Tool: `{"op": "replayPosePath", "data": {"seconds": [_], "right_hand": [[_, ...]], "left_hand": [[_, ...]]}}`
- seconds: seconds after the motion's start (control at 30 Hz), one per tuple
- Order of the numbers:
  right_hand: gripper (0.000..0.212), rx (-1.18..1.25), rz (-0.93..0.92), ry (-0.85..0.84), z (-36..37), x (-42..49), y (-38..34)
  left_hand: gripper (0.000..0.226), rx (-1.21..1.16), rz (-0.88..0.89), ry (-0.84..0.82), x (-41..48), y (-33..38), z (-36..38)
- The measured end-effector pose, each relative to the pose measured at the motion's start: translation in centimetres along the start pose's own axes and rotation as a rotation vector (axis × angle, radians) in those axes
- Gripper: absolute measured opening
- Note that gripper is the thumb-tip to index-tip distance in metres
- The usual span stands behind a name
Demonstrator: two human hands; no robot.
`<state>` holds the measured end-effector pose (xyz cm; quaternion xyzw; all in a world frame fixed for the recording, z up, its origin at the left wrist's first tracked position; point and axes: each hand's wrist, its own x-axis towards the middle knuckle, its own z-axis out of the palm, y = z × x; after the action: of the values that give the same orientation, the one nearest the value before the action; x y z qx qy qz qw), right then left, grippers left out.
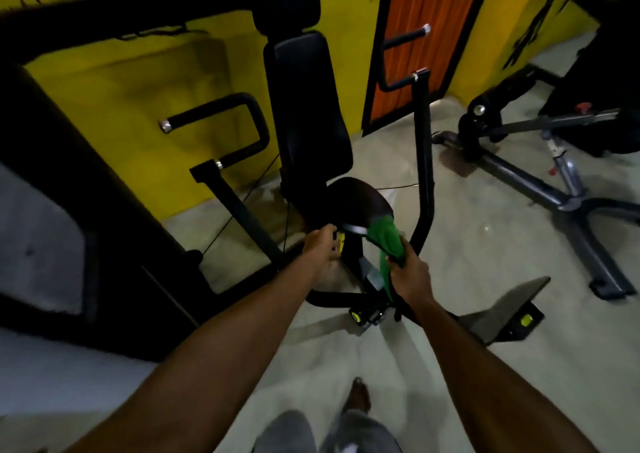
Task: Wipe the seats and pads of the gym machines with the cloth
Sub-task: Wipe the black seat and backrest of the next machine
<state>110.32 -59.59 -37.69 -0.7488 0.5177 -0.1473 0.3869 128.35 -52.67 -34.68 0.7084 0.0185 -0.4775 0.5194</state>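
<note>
A black gym machine stands ahead, with a dark seat pad [356, 199] and a tall black back pad [308, 106] above it. My right hand [410, 274] grips a green cloth [384, 241] whose upper end lies against the seat's front right edge. My left hand [320, 246] reaches to the seat's front left edge, fingers curled by a yellow knob [341, 241] beneath it; whether they hold it is unclear.
Black handle bars [221, 109] flank the back pad. A thick black frame [86, 189] runs at the left. Another machine's base [540, 189] lies on the floor at the right, and a footplate [509, 310] sits near my right arm. Yellow walls stand behind.
</note>
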Motion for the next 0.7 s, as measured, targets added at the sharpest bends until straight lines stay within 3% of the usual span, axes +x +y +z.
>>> {"op": "replayPosePath", "data": {"seconds": [0.17,0.43,0.5,0.7], "right_hand": [[0.057,-0.041,0.113,0.023,1.3,11.3,2.1],[0.064,-0.256,0.164,0.001,7.6,27.8,5.2],[0.069,-0.289,0.134,-0.015,10.0,31.2,6.1],[0.078,-0.536,-0.012,-0.192,18.3,36.8,10.2]], "left_hand": [[0.027,-0.036,-0.134,0.063,10.7,0.5,2.8],[0.023,-0.035,-0.26,0.069,29.1,2.6,5.2],[0.02,-0.021,-0.266,0.072,33.2,2.7,5.4],[0.045,-0.026,-0.35,0.093,43.9,0.7,6.3]]}}
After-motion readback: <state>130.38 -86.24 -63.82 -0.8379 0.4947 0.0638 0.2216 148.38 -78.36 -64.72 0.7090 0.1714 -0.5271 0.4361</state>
